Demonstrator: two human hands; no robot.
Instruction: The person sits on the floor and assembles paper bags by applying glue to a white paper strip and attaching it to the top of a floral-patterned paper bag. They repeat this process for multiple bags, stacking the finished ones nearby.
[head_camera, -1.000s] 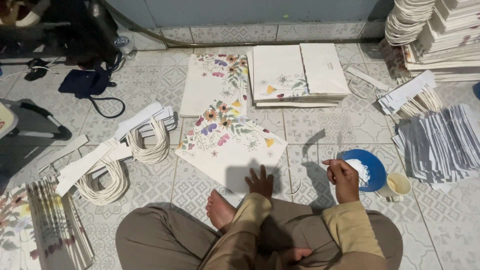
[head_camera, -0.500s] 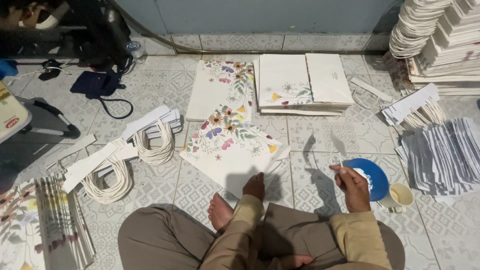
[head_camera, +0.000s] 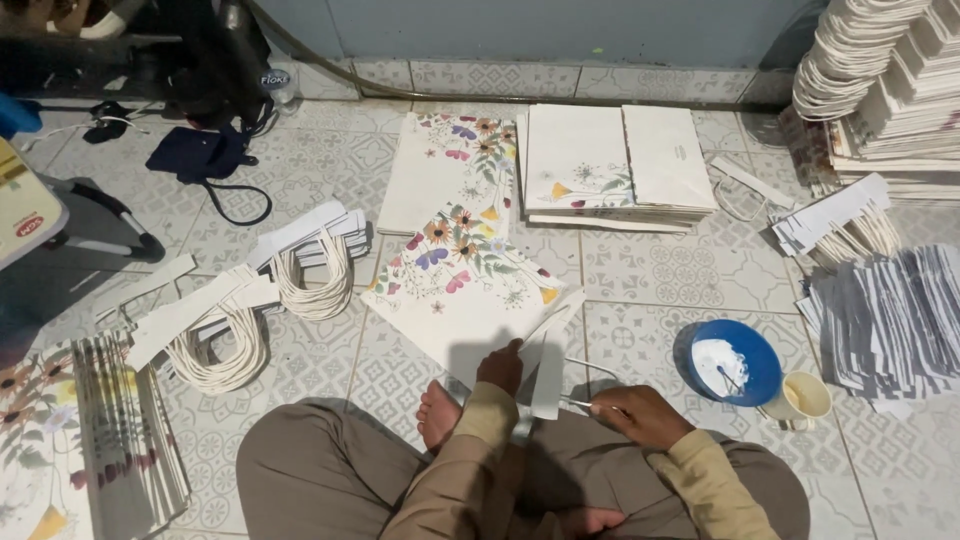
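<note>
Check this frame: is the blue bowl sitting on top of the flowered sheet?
No, the blue bowl rests on the bare tiled floor, apart from the flowered sheet and beside a small cup.

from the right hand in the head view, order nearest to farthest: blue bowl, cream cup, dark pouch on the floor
From the right hand:
1. blue bowl, just to its right.
2. cream cup, right beside the bowl, further out.
3. dark pouch, far upper left.
</note>
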